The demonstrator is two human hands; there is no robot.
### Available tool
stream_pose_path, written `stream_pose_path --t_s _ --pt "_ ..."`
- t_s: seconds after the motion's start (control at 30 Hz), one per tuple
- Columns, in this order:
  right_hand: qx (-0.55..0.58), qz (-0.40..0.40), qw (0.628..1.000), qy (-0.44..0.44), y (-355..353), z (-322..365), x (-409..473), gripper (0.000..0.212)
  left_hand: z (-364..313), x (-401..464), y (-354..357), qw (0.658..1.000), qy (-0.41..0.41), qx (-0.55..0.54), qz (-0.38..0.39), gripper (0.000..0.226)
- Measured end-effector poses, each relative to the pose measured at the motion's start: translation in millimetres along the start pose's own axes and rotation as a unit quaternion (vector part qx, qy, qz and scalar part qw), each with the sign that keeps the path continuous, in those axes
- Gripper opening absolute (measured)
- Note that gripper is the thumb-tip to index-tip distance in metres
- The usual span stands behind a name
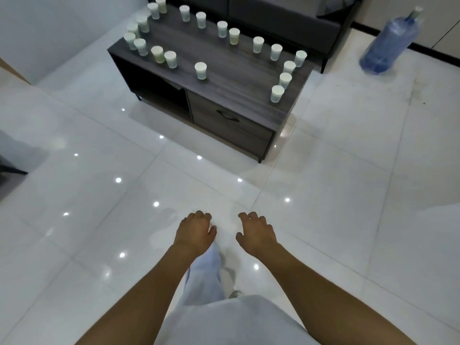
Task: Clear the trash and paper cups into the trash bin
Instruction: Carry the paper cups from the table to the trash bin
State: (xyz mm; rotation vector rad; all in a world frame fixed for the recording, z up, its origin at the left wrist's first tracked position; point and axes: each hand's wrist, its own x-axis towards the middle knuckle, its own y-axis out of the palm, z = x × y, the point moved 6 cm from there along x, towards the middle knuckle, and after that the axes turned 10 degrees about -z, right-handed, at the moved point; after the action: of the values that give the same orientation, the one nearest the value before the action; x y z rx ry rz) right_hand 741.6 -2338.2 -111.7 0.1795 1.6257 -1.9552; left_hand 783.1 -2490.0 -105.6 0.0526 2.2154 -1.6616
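- Reaching forward over the glossy white tile floor point(336, 220), the person's left hand point(195, 232) and right hand point(256, 232) hang palm-down, side by side with a gap between them.
- Both hands are empty; the fingers of each curl loosely downward and touch nothing.
- Bare forearms run back from the hands toward the camera, and a pale trouser leg point(207, 277) shows below and between them.
- Paper cups stand upright on the dark wooden cabinet point(236, 78), well ahead of both hands.
- One cup point(201, 70) stands alone near the cabinet's front edge, straight ahead of the left hand.
- A row of cups lies ahead of the right hand along the cabinet's right end, the nearest of them point(277, 93) at the front corner.
- More cups cluster at the far left end point(139, 46), ahead and to the left of the left hand; others run along the back edge.
- A blue water jug point(388, 43), blurred, stands on the floor far ahead and to the right of the right hand.
- A dark sofa point(281, 23) sits beyond the cabinet.
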Motion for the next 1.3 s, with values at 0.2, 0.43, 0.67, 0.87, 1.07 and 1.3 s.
stream_pose_path --t_s 0.2,0.43,0.67,0.87,1.07,1.3 --pt "0.013 -0.018 1.0 0.009 -58 50 120 0.049 46 120 -61 1.0 0.003 0.003 -0.008 0.041" --pt "0.024 -0.024 0.999 0.004 -115 107 236 0.051 107 231 -124 1.0 -0.011 0.011 -0.007 0.039" --pt "0.008 0.004 1.0 -0.004 -149 131 340 0.05 139 336 -160 1.0 -0.026 0.0 0.0 0.042" --pt "0.013 -0.004 1.0 -0.007 -199 146 458 0.05 151 454 -197 0.999 -0.037 -0.012 -0.013 0.042" --pt "0.017 -0.009 1.0 -0.015 -261 162 570 0.05 165 562 -246 0.998 -0.058 -0.023 -0.019 0.043" --pt "0.016 0.014 1.0 0.001 -290 191 653 0.05 207 638 -272 0.997 -0.078 -0.025 0.011 0.04"
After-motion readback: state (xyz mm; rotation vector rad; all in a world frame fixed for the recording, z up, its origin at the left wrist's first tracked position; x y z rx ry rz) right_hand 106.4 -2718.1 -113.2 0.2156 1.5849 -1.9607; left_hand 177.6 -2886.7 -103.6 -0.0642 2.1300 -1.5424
